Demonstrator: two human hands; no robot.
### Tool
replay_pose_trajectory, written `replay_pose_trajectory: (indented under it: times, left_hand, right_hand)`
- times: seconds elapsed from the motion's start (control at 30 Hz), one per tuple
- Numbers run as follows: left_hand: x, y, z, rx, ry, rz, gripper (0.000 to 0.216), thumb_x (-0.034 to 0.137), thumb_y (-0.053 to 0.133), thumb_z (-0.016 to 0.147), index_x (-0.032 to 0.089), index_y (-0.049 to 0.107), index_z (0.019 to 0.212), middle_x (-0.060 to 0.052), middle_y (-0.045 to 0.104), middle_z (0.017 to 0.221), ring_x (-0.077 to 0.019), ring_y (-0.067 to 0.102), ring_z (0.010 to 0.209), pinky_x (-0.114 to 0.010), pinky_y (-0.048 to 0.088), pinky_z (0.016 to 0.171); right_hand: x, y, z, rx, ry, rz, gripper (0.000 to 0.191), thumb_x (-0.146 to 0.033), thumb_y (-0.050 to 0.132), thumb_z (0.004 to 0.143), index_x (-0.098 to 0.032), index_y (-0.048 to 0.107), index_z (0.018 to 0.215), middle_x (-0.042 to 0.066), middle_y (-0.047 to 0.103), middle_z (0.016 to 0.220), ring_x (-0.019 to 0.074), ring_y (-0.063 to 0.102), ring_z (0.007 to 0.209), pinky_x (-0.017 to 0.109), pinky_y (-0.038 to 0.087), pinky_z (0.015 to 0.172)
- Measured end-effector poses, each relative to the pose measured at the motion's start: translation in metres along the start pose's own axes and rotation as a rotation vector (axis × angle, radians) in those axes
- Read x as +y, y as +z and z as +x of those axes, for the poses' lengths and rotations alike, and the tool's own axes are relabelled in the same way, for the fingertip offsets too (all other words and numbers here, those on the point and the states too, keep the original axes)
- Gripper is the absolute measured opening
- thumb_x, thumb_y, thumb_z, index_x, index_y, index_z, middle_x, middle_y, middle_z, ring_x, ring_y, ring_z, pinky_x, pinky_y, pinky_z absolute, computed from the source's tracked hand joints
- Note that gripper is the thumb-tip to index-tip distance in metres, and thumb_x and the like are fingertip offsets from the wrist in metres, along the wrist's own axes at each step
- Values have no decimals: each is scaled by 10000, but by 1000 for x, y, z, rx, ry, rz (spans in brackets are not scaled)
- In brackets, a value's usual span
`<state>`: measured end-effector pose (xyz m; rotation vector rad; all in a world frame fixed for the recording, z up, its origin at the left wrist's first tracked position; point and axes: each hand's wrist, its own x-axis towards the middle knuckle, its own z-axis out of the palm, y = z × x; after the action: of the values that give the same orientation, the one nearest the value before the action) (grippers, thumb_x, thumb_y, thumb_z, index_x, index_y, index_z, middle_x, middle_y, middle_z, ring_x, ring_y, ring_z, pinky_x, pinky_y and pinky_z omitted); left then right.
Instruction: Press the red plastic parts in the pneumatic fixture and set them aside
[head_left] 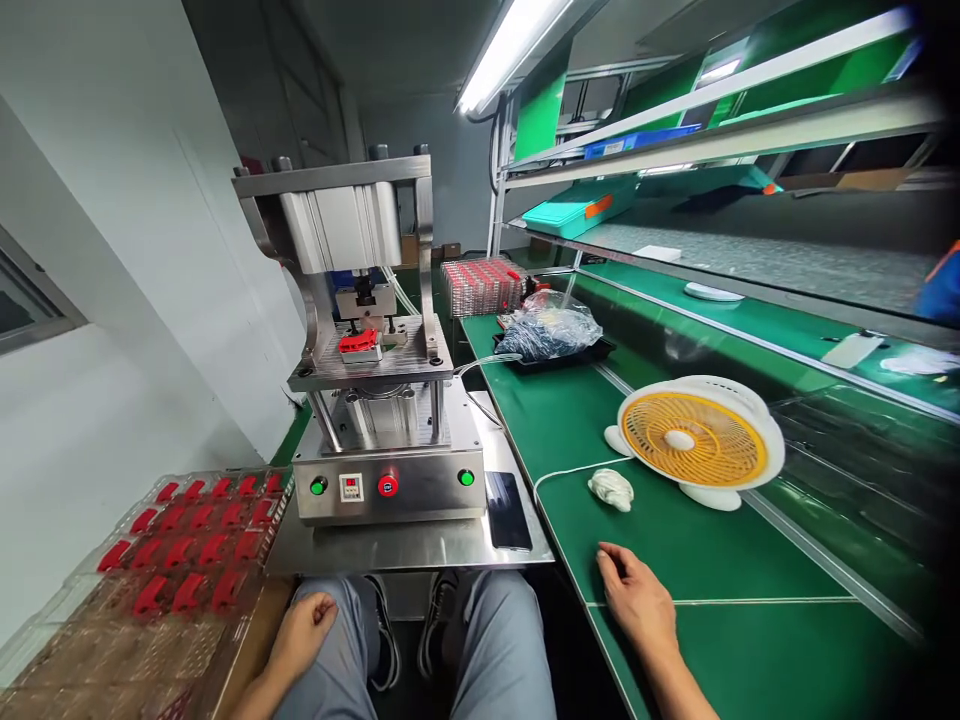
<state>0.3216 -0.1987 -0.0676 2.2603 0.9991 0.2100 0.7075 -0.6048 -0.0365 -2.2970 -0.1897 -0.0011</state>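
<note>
My left hand rests on my left thigh, fingers loosely curled with nothing in them, beside a clear tray of red plastic parts. My right hand lies flat on the green bench top, fingers stretched out and empty. In front of me stands a small metal press machine with two green buttons, a red button and a small display. One red part sits in its fixture under the ram.
A black phone lies on the steel plate right of the press. On the bench are a yellow-and-white desk fan, a crumpled white cloth, and a black tray with a bag. Stacked red-part trays stand farther back.
</note>
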Motion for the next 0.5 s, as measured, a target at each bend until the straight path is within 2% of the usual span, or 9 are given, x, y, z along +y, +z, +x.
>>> replay_pose_trajectory:
  times: [0.13, 0.23, 0.3, 0.4, 0.5]
  left_hand:
    - [67, -50, 8, 63, 137, -34, 341, 485, 530, 831, 241, 766, 865, -44, 758, 839, -221, 699, 758, -332, 558, 725]
    - [128, -100, 18, 162, 338, -22, 295, 447, 571, 863, 246, 784, 898, -46, 766, 890, -204, 711, 807, -313, 576, 764]
    - [167, -136, 28, 279, 469, -5, 268, 413, 572, 886, 245, 781, 876, -47, 772, 909, -201, 724, 879, -312, 581, 836]
    - [219, -184, 44, 490, 584, 43, 254, 391, 571, 918, 238, 772, 895, -42, 776, 943, -185, 718, 897, -297, 580, 827]
    - [267, -219, 64, 596, 706, 107, 241, 369, 573, 918, 223, 765, 912, -43, 772, 949, -179, 703, 890, -302, 577, 849]
  right_hand:
    - [3, -1, 0, -24, 8, 42, 596, -686, 433, 725, -231, 748, 947, 117, 750, 907, 322, 668, 764, 455, 528, 789]
    - [3, -4, 1, -44, 21, 61, 626, -705, 446, 697, -224, 758, 948, 116, 751, 891, 319, 664, 729, 462, 528, 786]
    - [2, -6, 1, -65, 33, 72, 648, -715, 447, 681, -219, 762, 956, 117, 756, 914, 318, 664, 721, 463, 529, 785]
    - [-1, -10, -1, -93, 28, 95, 641, -714, 455, 693, -219, 759, 965, 109, 764, 948, 304, 665, 713, 443, 530, 775]
    - [-4, -13, -2, -94, 9, 105, 607, -700, 464, 709, -222, 751, 951, 104, 767, 950, 292, 658, 699, 423, 527, 752]
